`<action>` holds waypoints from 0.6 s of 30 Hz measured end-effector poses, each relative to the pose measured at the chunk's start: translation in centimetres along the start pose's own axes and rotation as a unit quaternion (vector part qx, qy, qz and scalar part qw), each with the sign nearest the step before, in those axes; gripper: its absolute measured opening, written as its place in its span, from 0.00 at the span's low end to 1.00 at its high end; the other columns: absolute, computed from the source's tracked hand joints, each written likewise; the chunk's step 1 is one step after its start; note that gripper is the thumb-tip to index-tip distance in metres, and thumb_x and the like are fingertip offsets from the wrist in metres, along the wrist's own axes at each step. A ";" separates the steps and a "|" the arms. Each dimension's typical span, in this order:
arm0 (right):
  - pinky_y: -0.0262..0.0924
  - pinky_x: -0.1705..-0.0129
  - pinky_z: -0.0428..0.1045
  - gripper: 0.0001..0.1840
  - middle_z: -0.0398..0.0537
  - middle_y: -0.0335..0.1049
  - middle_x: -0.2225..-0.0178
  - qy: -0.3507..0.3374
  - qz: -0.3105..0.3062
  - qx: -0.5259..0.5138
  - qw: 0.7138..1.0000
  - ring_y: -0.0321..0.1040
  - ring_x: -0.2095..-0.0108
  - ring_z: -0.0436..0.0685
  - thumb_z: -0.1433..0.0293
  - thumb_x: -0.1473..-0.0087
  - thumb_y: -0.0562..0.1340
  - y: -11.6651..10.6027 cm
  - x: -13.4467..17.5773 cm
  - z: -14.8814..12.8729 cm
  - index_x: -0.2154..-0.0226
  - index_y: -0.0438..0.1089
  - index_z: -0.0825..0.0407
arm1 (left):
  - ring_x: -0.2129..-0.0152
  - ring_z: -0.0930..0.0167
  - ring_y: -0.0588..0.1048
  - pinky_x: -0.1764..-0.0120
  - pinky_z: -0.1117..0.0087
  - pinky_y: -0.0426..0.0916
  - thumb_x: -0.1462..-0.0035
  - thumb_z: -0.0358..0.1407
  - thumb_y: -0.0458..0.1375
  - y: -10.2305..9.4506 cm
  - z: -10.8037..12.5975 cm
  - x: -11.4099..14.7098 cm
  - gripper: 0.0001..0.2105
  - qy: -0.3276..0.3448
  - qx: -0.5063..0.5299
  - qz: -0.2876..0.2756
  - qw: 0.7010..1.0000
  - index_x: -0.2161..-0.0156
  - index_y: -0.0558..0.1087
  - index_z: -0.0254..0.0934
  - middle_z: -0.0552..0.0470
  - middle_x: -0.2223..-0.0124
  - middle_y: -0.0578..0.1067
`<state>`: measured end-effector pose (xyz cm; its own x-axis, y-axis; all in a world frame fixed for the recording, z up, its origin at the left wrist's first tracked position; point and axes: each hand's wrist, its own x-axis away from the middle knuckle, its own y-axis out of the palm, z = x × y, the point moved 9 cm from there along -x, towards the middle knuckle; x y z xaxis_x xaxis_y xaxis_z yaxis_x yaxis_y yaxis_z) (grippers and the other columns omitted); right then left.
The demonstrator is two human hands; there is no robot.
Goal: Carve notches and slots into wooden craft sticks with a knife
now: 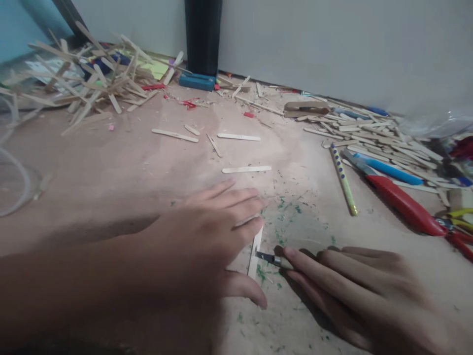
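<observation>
My left hand lies flat over a wooden craft stick, fingers stretched out and thumb apart. It presses on the stick, which is partly hidden under the index finger and thumb. My right hand is closed around a craft knife with a short metal blade. The blade tip touches the middle of the stick from the right. Just beyond my left fingers lies another craft stick, with a further stick behind it. Green specks and shavings are scattered around the blade.
A loose heap of craft sticks stands at the back left, and a flatter pile at the back right. On the right lie a dotted pencil, a red utility knife and red-handled pliers. A dark post rises behind.
</observation>
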<state>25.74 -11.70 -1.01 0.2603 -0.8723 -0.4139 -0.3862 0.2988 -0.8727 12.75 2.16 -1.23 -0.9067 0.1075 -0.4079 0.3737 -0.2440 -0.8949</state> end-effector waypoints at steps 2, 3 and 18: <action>0.61 0.77 0.56 0.12 0.40 0.77 0.69 -0.001 -0.001 0.009 1.000 0.69 0.79 0.55 0.77 0.12 0.63 0.1 0.0 0.0 0.33 0.77 0.55 | 0.24 0.45 0.83 0.15 0.45 0.72 0.25 0.68 0.74 -0.1 0.1 0.0 0.41 0.001 -0.002 -0.004 1.000 0.36 0.86 0.25 0.25 0.28 0.87; 0.61 0.78 0.56 0.12 0.40 0.77 0.70 -0.002 -0.002 0.013 1.000 0.68 0.80 0.54 0.75 0.10 0.62 0.1 0.0 0.0 0.33 0.77 0.54 | 0.24 0.46 0.83 0.15 0.45 0.71 0.24 0.68 0.74 0.0 0.2 0.1 0.41 0.001 -0.007 -0.007 1.000 0.36 0.86 0.25 0.26 0.28 0.87; 0.62 0.81 0.56 0.13 0.40 0.77 0.71 0.019 0.006 -0.013 1.000 0.67 0.82 0.54 0.75 0.11 0.62 -1.4 -0.5 0.9 0.34 0.79 0.52 | 0.35 0.66 0.89 0.16 0.59 0.68 0.16 0.23 0.56 -0.1 -1.7 1.0 0.19 0.035 0.018 -0.021 0.999 0.37 0.85 0.46 0.53 0.37 0.93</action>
<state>26.94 -11.35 0.16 0.2211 -0.8830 -0.4140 -0.4119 0.3002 -0.8604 12.16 3.89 -1.81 -0.9049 0.1848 -0.3834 0.3279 -0.2718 -0.9048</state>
